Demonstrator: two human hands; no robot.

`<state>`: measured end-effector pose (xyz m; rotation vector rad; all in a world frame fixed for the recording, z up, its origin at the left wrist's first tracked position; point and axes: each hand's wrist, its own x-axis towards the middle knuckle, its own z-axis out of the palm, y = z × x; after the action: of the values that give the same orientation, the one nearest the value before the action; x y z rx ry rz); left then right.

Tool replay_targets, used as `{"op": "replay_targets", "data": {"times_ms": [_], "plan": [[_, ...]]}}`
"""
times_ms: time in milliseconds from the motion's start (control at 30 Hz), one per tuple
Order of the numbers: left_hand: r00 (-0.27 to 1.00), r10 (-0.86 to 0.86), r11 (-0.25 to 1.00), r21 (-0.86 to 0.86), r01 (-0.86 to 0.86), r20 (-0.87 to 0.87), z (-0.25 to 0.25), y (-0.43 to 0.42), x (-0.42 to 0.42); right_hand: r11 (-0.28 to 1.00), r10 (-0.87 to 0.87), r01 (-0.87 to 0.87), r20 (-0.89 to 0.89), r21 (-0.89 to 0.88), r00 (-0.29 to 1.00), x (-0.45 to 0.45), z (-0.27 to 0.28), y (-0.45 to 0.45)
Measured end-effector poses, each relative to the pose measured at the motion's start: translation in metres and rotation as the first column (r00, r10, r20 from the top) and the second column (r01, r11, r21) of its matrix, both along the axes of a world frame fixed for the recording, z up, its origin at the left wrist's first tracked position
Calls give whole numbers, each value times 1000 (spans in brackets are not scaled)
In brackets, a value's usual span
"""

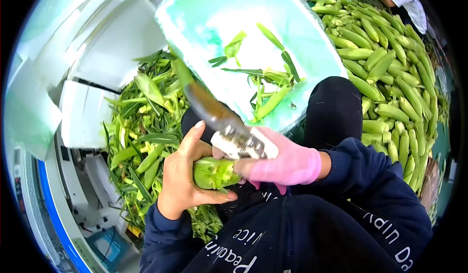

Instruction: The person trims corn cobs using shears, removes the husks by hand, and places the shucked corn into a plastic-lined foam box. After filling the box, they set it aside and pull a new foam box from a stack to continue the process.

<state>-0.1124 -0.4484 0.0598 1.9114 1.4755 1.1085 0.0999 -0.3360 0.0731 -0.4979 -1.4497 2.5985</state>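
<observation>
My bare left hand [183,173] is wrapped round a green ear of corn [209,172] in its husk, with the cut end facing me. My right hand [287,161], in a pink glove, grips a curved knife [214,108] by its whitish handle end. The knife's blade is smeared by motion and points up and to the left, above the corn. My right fingers come close to the corn's right side; whether they touch it I cannot tell.
A bin [321,34] lined with clear plastic stands ahead, holding a few husk scraps. Cut husks and leaves [146,141] are heaped at left, near white boxes [87,112]. A large pile of corn ears [385,73] lies at right. Another person [409,5] is behind it.
</observation>
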Motion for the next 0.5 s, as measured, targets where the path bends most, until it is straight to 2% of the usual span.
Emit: {"op": "replay_targets", "data": {"times_ms": [67, 100, 133, 200, 233, 267, 333, 367, 400, 467, 500], "plan": [[940, 128, 933, 361, -5, -317, 13, 21, 14, 963, -258, 245, -119, -116, 959, 5, -8, 0], [893, 313, 864, 488, -126, -323, 13, 26, 27, 908, -397, 368, -131, -199, 909, 9, -4, 0], [802, 445, 837, 505, -213, -399, 20, 27, 42, 869, -484, 453, -158, -198, 860, 15, -3, 1], [844, 428, 887, 329, -324, -323, 24, 32, 80, 819, -573, 568, -127, -77, 810, 28, -10, 5], [871, 432, 888, 280, -365, -234, 21, 40, 97, 758, -646, 652, -164, -18, 746, 30, -10, 2], [872, 443, 880, 290, -377, -208, 24, 47, 108, 752, -647, 656, -127, 54, 752, 35, -5, 3], [873, 474, 871, 204, -446, -114, 16, 65, 116, 519, -721, 789, -326, 329, 611, 34, -21, 1], [898, 435, 878, 252, -407, -64, 10, 73, 120, 506, -728, 778, -300, 373, 617, 38, -17, 3], [891, 437, 878, 273, -393, -122, 15, 74, 130, 513, -738, 777, -276, 364, 616, 42, -18, 4], [946, 323, 865, 404, -298, 5, -6, 84, 130, 527, -757, 776, -222, 347, 614, 55, -21, 7], [953, 235, 931, 237, -277, 192, -7, 83, 131, 579, -761, 790, -215, 199, 612, 61, -17, 9]]}}
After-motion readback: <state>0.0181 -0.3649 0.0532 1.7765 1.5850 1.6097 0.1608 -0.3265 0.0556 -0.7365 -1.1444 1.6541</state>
